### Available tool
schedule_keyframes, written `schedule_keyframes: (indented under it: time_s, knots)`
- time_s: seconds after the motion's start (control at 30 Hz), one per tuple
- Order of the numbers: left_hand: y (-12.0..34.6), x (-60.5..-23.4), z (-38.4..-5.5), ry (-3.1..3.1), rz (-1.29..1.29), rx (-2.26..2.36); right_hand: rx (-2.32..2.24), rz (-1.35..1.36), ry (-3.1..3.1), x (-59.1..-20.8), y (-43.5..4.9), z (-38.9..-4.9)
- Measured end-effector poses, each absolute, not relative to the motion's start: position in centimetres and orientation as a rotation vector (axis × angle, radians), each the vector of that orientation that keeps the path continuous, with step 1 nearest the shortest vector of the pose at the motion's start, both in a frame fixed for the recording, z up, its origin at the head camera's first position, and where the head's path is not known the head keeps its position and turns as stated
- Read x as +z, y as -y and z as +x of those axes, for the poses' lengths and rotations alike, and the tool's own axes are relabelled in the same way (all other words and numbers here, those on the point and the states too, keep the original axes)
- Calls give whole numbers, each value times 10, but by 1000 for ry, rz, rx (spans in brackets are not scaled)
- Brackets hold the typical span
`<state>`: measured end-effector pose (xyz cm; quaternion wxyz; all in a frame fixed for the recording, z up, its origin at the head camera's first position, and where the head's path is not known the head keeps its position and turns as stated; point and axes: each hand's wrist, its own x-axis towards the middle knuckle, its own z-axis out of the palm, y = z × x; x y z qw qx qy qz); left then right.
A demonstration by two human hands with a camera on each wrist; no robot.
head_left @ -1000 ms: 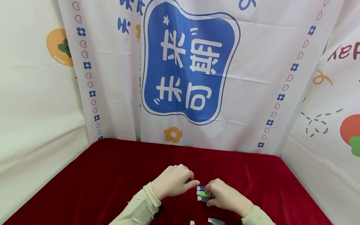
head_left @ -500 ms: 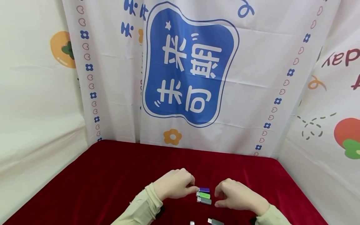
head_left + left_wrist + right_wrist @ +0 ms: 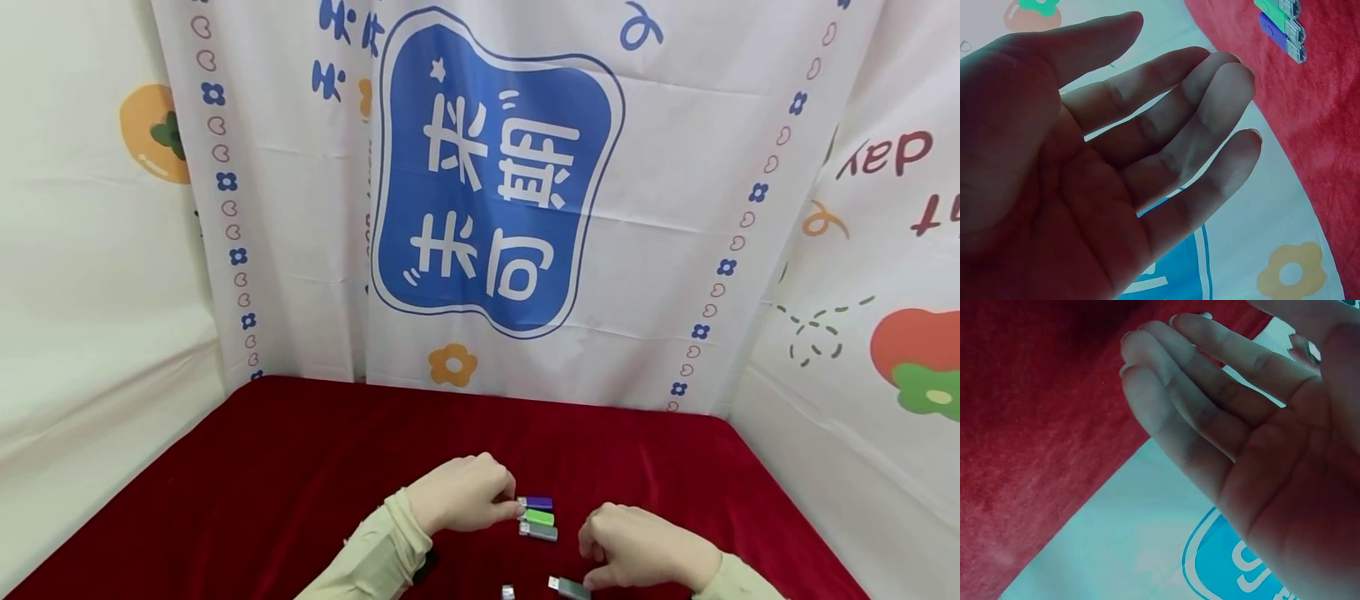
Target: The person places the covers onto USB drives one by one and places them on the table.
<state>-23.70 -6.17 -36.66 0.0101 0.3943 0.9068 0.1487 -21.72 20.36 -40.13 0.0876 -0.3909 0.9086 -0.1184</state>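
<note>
Three USB sticks lie side by side on the red cloth in the head view: a purple one (image 3: 539,503), a green one (image 3: 540,518) and a grey one (image 3: 542,532). My left hand (image 3: 467,493) is at their metal plug ends, fingers loosely bent and holding nothing; in the left wrist view its palm (image 3: 1085,187) is bare. Nearer to me lies another grey USB stick (image 3: 572,589). Beside it is my right hand (image 3: 645,546), its thumb tip at the stick's far end; whether they touch I cannot tell. No object shows in the right palm (image 3: 1272,462).
At the bottom edge of the head view a metal plug end (image 3: 507,592) shows, the rest cut off. Red cloth (image 3: 315,467) covers the table. Printed white curtains (image 3: 675,208) stand behind it and on both sides.
My right hand has drawn back from the row of three USB sticks and come nearer to me, beside the lower grey stick. My left hand has stayed almost in place.
</note>
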Motion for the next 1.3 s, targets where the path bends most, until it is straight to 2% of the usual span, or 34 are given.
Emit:
schedule_keyframes:
  time_s: [0.8,1.1,1.3]
  knots:
    - [61,-370,-239,-2823,1191,464,-191,-1558,-2673,-415,-171,-211]
    - [65,-366,-239,-2825,1201,456,-89,-1555,-2722,-407,-168,-213]
    - [66,-367,-239,-2812,1151,438,-296,-1360,-2834,-371,-185,-217]
